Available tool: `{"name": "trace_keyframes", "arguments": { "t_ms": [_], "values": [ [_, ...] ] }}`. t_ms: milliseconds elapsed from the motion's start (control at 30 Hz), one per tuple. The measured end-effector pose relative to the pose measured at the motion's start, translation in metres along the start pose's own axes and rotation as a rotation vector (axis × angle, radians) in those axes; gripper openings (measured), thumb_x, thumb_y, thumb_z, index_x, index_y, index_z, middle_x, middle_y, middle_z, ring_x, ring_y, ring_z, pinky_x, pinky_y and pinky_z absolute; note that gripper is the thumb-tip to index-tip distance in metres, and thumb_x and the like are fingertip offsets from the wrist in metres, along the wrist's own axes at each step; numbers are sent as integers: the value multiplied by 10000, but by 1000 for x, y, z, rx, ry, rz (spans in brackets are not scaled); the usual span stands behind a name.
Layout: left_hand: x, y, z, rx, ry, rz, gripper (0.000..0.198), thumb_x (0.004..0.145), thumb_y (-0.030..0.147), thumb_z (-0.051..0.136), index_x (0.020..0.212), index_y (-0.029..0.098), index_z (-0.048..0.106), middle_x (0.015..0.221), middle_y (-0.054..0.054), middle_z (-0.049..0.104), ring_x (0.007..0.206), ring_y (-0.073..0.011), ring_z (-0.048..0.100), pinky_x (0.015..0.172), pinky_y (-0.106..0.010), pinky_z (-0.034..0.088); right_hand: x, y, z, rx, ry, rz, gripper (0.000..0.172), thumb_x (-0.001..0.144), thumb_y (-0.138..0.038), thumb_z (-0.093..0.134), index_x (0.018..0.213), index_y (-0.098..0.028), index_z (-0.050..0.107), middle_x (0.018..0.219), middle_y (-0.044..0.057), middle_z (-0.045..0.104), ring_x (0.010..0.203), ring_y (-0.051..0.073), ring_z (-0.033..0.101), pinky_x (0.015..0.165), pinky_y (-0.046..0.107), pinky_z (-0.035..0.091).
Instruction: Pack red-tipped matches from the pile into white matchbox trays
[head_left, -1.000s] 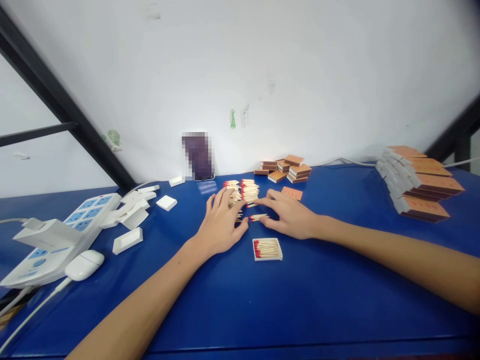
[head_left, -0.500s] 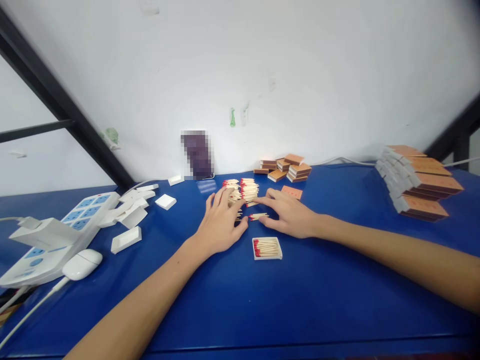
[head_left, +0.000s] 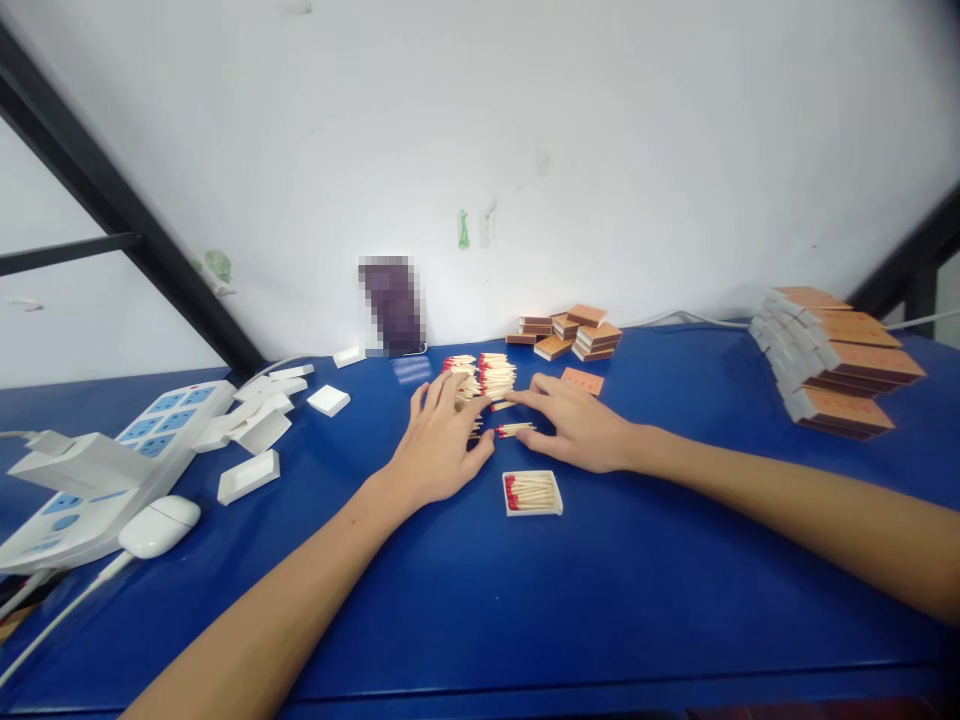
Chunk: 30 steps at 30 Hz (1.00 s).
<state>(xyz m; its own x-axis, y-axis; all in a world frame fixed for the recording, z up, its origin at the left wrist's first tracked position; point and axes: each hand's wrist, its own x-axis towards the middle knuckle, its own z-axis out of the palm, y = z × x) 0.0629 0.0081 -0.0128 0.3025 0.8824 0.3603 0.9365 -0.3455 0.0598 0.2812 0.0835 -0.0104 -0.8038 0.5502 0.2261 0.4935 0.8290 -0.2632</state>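
Red-headed matches lie in two piles side by side, a left match pile and a right match pile. My left hand rests over the left pile with its fingers spread, hiding part of it. My right hand has index finger and thumb apart; the index tip is at the near end of the right pile. By the right thumb tip lies a small row of matches, between the two hands. Closer to me sits a white matchbox tray filled with matches, heads to the left.
An orange matchbox cover lies behind my right hand. Small matchboxes are heaped by the wall, with larger stacked matchboxes at right. White trays, a power strip and a white earbud case are at left.
The whole view has shifted very slightly. My right index finger has drawn a little left at the near end of the right pile; both hands otherwise keep their places.
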Motion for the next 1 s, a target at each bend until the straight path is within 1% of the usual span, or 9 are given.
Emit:
{"name": "trace_keyframes", "arguments": {
  "t_ms": [133, 267, 467, 600, 767, 1000],
  "values": [
    [0, 0, 0, -11, 5, -1, 362, 935, 353, 501, 1258, 225, 599, 1439, -147, 414, 1388, -359, 302, 1120, -615, 260, 0, 0, 0, 1, 9, -4, 488, 954, -437, 471, 1370, -187, 528, 993, 103, 542, 907, 258, 524, 793, 393, 438],
    [0, 0, 1, -5, -4, -4, 387, 938, 357, 495, 1288, 220, 589, 1443, -152, 409, 1394, -362, 294, 1125, -618, 249, 0, 0, 0, 0, -1, 3, 496, 956, -445, 469, 1376, -188, 521, 990, 102, 540, 902, 255, 524, 785, 385, 438],
    [0, 0, 1, 20, -25, -7, 406, 945, 370, 478, 1297, 200, 592, 1449, -167, 396, 1408, -358, 287, 1131, -609, 248, 0, -3, -3, -15, -31, 20, 523, 965, -458, 449, 1386, -155, 516, 1007, 110, 533, 913, 255, 521, 790, 388, 437],
    [1, 0, 2, 9, -20, 0, 395, 940, 354, 485, 1283, 192, 596, 1450, -170, 395, 1406, -360, 289, 1130, -613, 249, 1, -2, -2, -10, -18, 16, 518, 962, -454, 457, 1387, -165, 514, 998, 105, 537, 908, 253, 521, 777, 380, 433],
    [1, 0, 2, -17, -6, 17, 378, 929, 336, 494, 1259, 181, 597, 1456, -169, 389, 1394, -371, 292, 1121, -629, 256, 1, -1, -2, 17, 0, 2, 476, 965, -435, 460, 1371, -196, 527, 990, 98, 539, 902, 249, 525, 780, 380, 431],
    [2, -2, 3, -34, 5, 27, 357, 925, 321, 496, 1240, 188, 598, 1448, -153, 394, 1381, -360, 308, 1118, -607, 274, 0, -2, -2, 37, 36, -4, 403, 958, -390, 476, 1292, -189, 577, 990, 96, 549, 888, 242, 540, 773, 371, 443]
  ]
}}
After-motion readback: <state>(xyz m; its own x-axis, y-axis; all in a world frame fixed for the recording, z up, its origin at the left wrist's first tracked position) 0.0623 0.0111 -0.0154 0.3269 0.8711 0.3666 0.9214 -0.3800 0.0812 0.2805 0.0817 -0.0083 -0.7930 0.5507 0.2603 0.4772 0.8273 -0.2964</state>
